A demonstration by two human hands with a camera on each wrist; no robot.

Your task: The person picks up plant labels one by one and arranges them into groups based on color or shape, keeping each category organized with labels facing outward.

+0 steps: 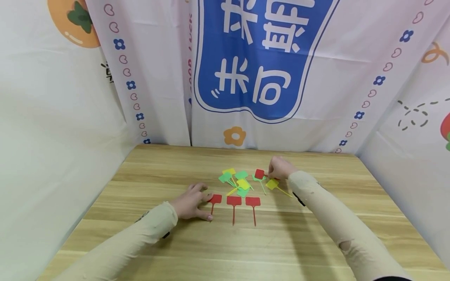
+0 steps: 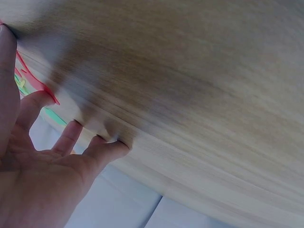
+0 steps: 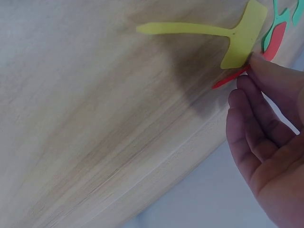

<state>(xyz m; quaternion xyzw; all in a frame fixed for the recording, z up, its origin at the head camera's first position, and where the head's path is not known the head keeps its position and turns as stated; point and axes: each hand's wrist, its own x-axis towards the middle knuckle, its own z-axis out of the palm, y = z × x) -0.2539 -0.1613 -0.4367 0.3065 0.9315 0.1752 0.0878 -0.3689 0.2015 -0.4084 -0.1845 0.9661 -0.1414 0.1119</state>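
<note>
In the head view, four red tags are seen, each with a flat rounded-rectangular head and a thin stem. The held red tag (image 1: 259, 174) is pinched by the fingers of the right hand (image 1: 281, 168) at the far part of the bench (image 1: 211, 249); its head is laid over a green tag (image 1: 254, 178), and its stem is mostly covered by the hand. A yellow tag (image 1: 272, 184) lies just beside that hand. Nearer, the leftmost red tag (image 1: 216, 199), the middle red tag (image 1: 234, 200) and the right red tag (image 1: 253, 201) are set in a row, stems pointed toward the wearer. The leftmost is touched by the left hand (image 1: 191, 201), whose fingers are spread apart. Behind the row, a heap of green and yellow tags (image 1: 243, 184) is overlapped so that several stems cannot be told apart.

In the left wrist view, a red head is touched by one fingertip, while the thumb is cut off by the frame edge. The tags behind are partly hidden by the hand.

In the right wrist view, the red stem is clamped between thumb and fingers, its pointed tip left exposed. Whether the tag is lifted cannot be told. Green pieces are cut off at the upper right corner.
</note>
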